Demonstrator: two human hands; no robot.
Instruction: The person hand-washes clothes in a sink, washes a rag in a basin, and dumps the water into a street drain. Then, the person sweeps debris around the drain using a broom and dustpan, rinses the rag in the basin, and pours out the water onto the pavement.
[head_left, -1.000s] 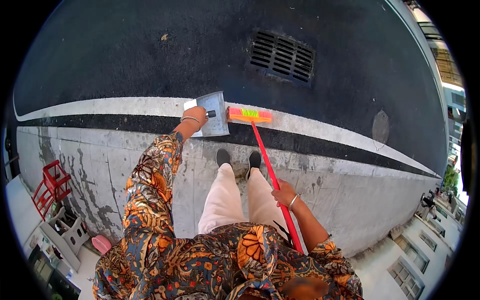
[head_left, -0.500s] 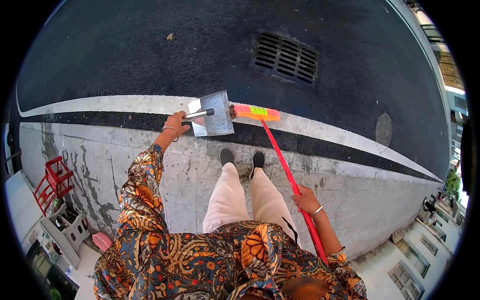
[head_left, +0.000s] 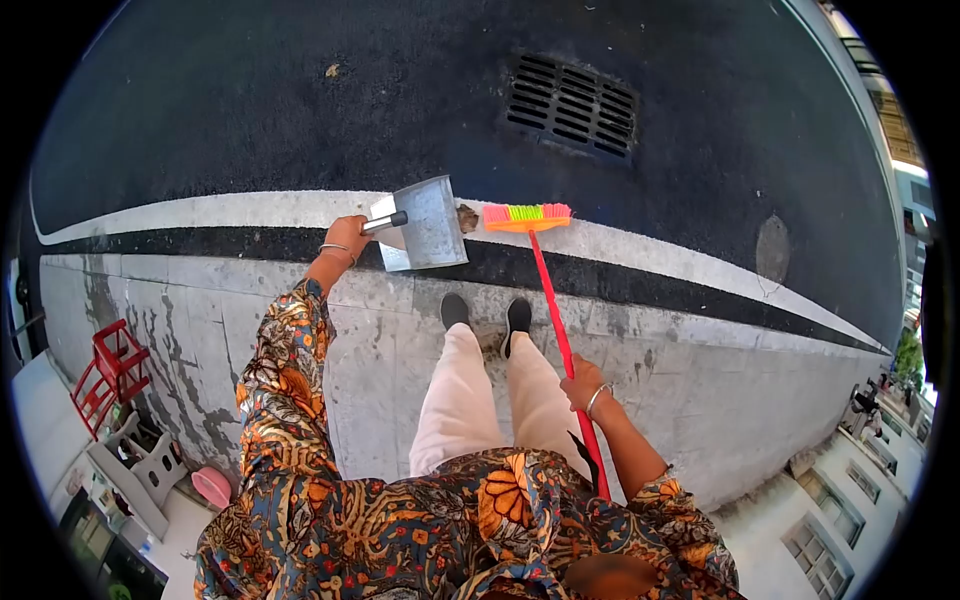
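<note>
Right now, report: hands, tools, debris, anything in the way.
Left hand gripping dustpan by its handle; right hand gripping broom. Brown debris just outside dustpan's lip, before broom head. Nothing else seen between them.

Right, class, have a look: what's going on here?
The person's left hand holds a dustpan by its handle, and the right hand grips a broom. A small brown clump lies on the ground between the dustpan's front edge and the broom's bristles, not yet inside the dustpan.

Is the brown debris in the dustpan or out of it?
Out: the brown debris lies on the ground, between the dustpan and the broom head.
</note>
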